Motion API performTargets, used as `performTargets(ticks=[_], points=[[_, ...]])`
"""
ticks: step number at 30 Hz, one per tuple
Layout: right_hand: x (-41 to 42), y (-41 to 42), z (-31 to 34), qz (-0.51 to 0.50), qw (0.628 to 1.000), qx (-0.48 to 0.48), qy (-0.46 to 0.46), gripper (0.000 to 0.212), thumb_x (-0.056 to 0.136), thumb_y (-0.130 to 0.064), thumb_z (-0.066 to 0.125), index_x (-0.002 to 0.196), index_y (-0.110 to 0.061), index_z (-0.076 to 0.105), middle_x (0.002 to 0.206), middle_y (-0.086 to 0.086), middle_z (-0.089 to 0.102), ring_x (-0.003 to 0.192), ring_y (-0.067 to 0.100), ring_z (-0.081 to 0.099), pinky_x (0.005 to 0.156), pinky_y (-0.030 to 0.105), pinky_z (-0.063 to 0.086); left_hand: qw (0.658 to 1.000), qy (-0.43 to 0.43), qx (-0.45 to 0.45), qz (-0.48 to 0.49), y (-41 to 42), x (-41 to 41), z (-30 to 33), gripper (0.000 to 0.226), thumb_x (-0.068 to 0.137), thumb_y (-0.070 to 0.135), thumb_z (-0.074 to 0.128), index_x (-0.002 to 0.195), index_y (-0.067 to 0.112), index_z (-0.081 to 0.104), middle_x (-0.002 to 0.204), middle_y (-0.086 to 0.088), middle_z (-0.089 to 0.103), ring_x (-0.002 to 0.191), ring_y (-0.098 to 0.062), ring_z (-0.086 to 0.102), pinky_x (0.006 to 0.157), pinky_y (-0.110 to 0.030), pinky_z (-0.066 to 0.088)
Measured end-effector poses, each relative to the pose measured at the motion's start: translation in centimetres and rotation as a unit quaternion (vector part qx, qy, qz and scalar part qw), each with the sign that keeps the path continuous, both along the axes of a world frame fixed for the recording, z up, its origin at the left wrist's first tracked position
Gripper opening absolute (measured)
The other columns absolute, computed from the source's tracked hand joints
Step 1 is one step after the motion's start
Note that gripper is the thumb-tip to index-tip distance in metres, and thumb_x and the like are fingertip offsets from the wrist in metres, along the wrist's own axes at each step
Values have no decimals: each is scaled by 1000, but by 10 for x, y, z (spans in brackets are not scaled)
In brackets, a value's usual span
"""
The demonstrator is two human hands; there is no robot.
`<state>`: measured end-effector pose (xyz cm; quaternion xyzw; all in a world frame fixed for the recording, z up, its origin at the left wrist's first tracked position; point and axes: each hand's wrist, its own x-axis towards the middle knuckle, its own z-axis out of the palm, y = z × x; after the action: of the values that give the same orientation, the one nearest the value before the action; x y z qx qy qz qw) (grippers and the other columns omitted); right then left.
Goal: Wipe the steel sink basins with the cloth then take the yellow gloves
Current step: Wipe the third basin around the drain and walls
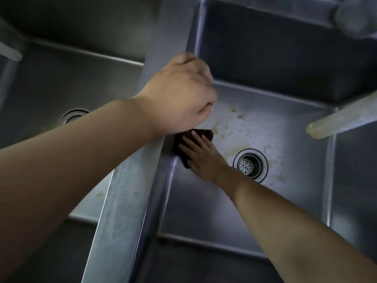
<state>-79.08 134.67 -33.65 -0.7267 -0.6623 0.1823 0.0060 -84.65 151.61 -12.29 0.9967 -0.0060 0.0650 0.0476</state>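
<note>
Left basin (51, 82) at frame left, drain (73, 116) half hidden behind the forearm. Left hand (179, 94) at centre, curled over the divider (126, 201) between basins; whether anything was held, impossible to tell. Dark cloth (201, 133) just right of centre, pressed flat under straight fingers of the right hand (201, 158), against the right basin (285, 68) floor. Yellowish residue (238, 127) beside the strainer (250, 165). Pale spout (336, 121) at right edge.

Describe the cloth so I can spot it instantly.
Find the right basin, the one with residue on its floor. By its left wall, left of the drain, the right hand presses flat on the cloth: small, dark maroon, the only non-steel thing there.
</note>
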Motion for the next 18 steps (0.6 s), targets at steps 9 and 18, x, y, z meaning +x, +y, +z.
performTargets(ticks=[9,18], points=[[64,82,6,-177,983,8,45,64,96,-31,42,151,-20,10,159,3,7,146,26,-2,116,38,-4,999,44,-3,11,7,14,-11,30,88,28,44,101,25,71,104,3,67,118,-17,47,103,-33,22],[98,110,-1,-175,984,-30,21,65,97,-42,31,150,-27,-4,159,-1,-7,145,23,-13,116,41,-7,994,95,-12,49,9,16,-16,30,87,33,42,104,36,66,123,5,55,118,-21,44,103,-40,33]])
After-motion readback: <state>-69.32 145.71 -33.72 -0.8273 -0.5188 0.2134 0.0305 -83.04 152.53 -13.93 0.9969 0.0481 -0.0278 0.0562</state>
